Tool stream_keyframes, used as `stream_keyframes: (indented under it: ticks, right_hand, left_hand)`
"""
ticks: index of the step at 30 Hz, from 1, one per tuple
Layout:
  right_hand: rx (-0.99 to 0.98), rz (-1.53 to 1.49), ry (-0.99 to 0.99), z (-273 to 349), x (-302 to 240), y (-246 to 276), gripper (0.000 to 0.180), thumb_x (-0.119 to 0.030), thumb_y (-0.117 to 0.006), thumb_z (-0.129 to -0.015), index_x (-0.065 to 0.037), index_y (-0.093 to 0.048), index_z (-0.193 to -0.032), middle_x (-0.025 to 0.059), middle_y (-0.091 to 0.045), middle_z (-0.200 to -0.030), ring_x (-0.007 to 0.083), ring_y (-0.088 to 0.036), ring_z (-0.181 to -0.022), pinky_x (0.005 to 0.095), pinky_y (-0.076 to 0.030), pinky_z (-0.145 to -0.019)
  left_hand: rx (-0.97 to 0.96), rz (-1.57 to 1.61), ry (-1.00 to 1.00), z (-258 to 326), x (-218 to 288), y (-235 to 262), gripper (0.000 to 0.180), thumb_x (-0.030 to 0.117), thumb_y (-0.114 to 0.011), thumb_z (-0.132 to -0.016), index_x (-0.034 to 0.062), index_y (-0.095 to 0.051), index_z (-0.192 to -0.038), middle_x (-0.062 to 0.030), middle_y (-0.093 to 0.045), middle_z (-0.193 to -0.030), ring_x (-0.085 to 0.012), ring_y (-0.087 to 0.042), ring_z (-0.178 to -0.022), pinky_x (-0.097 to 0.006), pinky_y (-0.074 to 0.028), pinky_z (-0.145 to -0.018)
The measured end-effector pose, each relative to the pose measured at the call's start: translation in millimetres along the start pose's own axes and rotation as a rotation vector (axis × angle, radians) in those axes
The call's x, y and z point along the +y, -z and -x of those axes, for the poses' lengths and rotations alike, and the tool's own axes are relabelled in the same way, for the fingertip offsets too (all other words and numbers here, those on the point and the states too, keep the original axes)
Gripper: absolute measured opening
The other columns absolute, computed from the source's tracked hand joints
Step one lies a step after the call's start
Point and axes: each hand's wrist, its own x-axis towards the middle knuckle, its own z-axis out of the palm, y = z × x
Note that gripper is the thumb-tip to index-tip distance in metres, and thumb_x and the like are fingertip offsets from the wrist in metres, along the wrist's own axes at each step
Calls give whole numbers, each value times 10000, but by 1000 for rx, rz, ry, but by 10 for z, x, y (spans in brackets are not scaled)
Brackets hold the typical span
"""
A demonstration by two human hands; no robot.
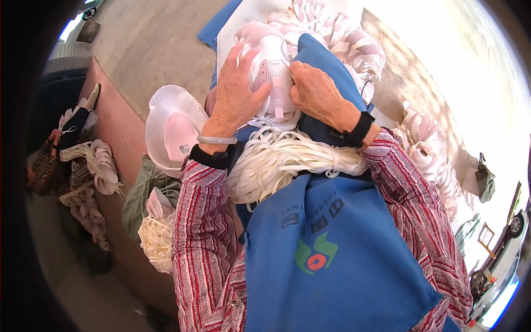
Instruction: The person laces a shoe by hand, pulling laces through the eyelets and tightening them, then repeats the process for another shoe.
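Note:
A white and pink sneaker (pixel 281 77) lies in front of me, its perforated tongue and pale pull tab toward me. Along its left side rests my left hand (pixel 235 94), fingers spread and thumb at the tongue. My right hand (pixel 318 94) is at the right edge of the sneaker with fingertips pinched together; what they grip, if anything, is hidden. Blue cloth (pixel 323 55) shows beyond that hand. Across my lap, a thick bundle of flat cream shoelaces (pixel 287 157) lies above my blue apron (pixel 343 243).
More pink and white sneakers (pixel 357 47) are heaped beyond, with another row (pixel 426 144) at the right. A white bowl-shaped container (pixel 157 124) with a pink piece inside stands left, above a cream lace bundle (pixel 157 243). Another person's arm (pixel 47 160) appears at far left among shoes.

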Motion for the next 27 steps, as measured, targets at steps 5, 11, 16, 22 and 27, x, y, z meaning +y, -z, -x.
stream_keyframes:
  ticks: [5,11,16,22,27]
  right_hand:
    - [92,-116,62,21,13,-32,152,-39,-512,-763,64,-533,-873,279,-584,-823,453,-587,-836,485,-464,-741]
    - [63,-6,101,65,2,-23,189,-62,-573,-788,82,-521,-899,271,-601,-872,457,-614,-806,479,-513,-745]
    - [13,-16,169,168,2,101,235,-83,-588,-832,53,-555,-1021,225,-595,-886,415,-610,-792,441,-507,-719]
    - [-459,-366,-272,664,4,1210,144,-95,-634,-844,-1,-655,-951,77,-585,-754,172,-596,-646,301,-476,-585]
    - [-572,-279,7,1306,182,1441,125,-28,-655,-810,-10,-662,-934,75,-575,-765,161,-567,-638,295,-441,-564]
  left_hand:
    - [-78,-189,-304,332,128,-78,650,165,-778,-691,78,-539,-1290,-139,-449,-1423,-382,-413,-1313,-442,-363,-1070]
    - [-156,-420,-394,378,252,-240,634,137,-751,-695,86,-538,-1291,-104,-385,-1477,-375,-298,-1391,-532,-304,-1091]
    - [-195,-220,-381,359,240,-48,502,126,-707,-754,56,-576,-1234,-135,-467,-1411,-355,-367,-1348,-511,-317,-1086]
    - [-67,384,53,663,475,238,181,54,-670,-816,23,-644,-993,-120,-667,-987,-305,-632,-939,-385,-493,-837]
    - [-299,386,-237,829,1054,-19,202,39,-671,-818,20,-633,-1015,-146,-648,-1031,-298,-637,-947,-357,-500,-849]
